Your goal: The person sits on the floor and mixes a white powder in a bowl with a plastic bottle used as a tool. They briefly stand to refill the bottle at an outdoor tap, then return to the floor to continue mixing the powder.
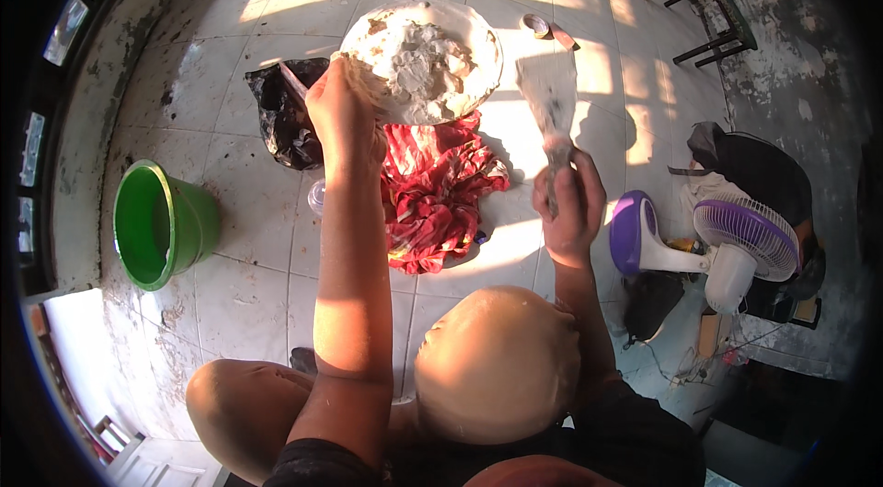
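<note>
In my right hand is a putty knife, its wide, smeared blade pointing away from me and held above the floor. My left hand is closed at the near left edge of a round, pale tray heaped with white-grey paste. Tan, fibrous-looking matter shows beside its fingers, but what they grip is unclear. A thin pale strip lies left of that hand, over a black plastic bag. Crumpled red cloth rests on the floor between my arms.
A green bucket stands at the left. A purple and white fan and dark bags are at the right. Beyond the putty knife lies a small round container. A dark metal-legged stool is at the far right.
</note>
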Tool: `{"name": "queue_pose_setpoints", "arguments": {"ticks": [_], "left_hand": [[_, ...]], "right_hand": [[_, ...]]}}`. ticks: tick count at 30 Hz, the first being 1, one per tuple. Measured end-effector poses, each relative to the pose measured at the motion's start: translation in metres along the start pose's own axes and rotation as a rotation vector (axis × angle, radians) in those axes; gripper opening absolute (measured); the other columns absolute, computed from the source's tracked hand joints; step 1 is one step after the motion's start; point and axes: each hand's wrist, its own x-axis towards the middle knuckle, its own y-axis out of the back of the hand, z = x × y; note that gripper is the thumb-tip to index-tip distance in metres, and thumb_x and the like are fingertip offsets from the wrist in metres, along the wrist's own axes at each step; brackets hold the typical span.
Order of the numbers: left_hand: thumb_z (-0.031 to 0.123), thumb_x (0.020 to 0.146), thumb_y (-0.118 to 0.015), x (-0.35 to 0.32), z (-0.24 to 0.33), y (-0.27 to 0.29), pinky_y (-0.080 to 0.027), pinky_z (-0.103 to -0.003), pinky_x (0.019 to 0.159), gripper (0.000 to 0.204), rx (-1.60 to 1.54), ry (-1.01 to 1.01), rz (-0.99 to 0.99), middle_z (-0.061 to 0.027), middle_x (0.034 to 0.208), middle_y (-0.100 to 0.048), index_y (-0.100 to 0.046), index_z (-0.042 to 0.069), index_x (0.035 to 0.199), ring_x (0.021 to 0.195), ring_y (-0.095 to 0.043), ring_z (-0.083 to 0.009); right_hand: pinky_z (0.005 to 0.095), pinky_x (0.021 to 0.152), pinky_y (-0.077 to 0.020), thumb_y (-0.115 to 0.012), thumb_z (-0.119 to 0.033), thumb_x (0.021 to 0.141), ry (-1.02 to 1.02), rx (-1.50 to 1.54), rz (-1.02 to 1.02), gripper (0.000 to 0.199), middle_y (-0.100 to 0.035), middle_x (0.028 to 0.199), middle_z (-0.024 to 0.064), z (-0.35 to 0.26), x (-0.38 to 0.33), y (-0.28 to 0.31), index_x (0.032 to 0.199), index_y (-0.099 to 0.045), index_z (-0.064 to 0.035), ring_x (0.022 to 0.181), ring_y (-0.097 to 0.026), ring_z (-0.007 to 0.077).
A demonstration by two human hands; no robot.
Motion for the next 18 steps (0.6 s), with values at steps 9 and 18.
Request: {"name": "queue_pose_setpoints", "arguments": {"ticks": [9, 18], "left_hand": [[0.014, 0.108, -0.050, -0.002, 0.012, 0.001, -0.052, -0.029, 0.058, 0.027, 0.038, -0.034, 0.026, -0.0067, 0.084, -0.068, -0.067, -0.004, 0.096, 0.067, -0.064, -0.0131], [0.013, 0.105, -0.057, 0.025, 0.059, -0.007, -0.066, -0.040, 0.081, 0.026, 0.100, -0.135, 0.047, -0.0172, 0.110, -0.072, -0.062, -0.010, 0.116, 0.094, -0.076, -0.0274]], "right_hand": [[0.0246, 0.045, -0.0281, -0.061, -0.028, 0.106, -0.372, 0.249, -0.021, 0.035, -0.054, 0.067, 0.0009, 0.071, -0.025, 0.005, 0.130, -0.064, -0.0033, 0.049, -0.041, 0.0074], [0.0208, 0.048, -0.0262, -0.059, -0.027, 0.109, -0.383, -0.139, 0.046, 0.037, -0.058, 0.072, -0.0013, 0.056, -0.018, 0.022, 0.139, -0.063, -0.0055, 0.052, -0.038, 0.0012]]}}
